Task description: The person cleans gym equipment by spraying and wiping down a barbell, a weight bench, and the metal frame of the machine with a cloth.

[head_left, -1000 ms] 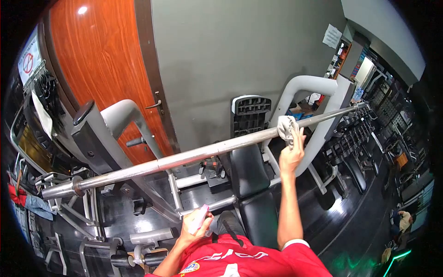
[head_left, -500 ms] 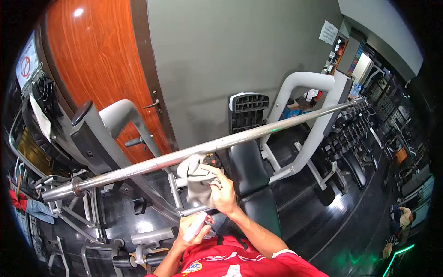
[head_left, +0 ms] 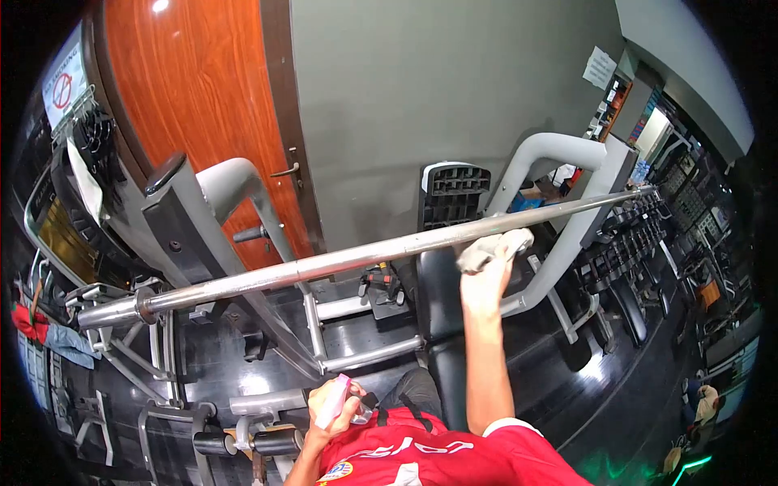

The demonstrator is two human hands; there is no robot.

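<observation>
Now the right hand (head_left: 485, 285) is up high, a little right of the middle of the picture. Its fingers are closed around a grey cloth (head_left: 491, 249). The cloth sits just under the long shiny bar (head_left: 324, 265), which runs from the lower left up to the upper right. I cannot tell if the cloth touches the bar or hangs a tiny bit below it.

The left hand (head_left: 326, 411) is low in the picture, near the red shirt (head_left: 429, 458). It is closed around a pink spray bottle (head_left: 335, 398). The two hands are well apart, and the bar is much nearer the right one.

I think the cloth could slip. It looks bunched up and held by the fingers only, so a loose pinch could let it fall onto the black bench (head_left: 442, 312) below. I also think the bar could roll or shake if the hand pushes hard on it, because it only rests on the grey rack (head_left: 559, 154). The arm is stretched far up, so the push may be hard to control. The bottle could tip too, as the eyes look up and not at it.
</observation>
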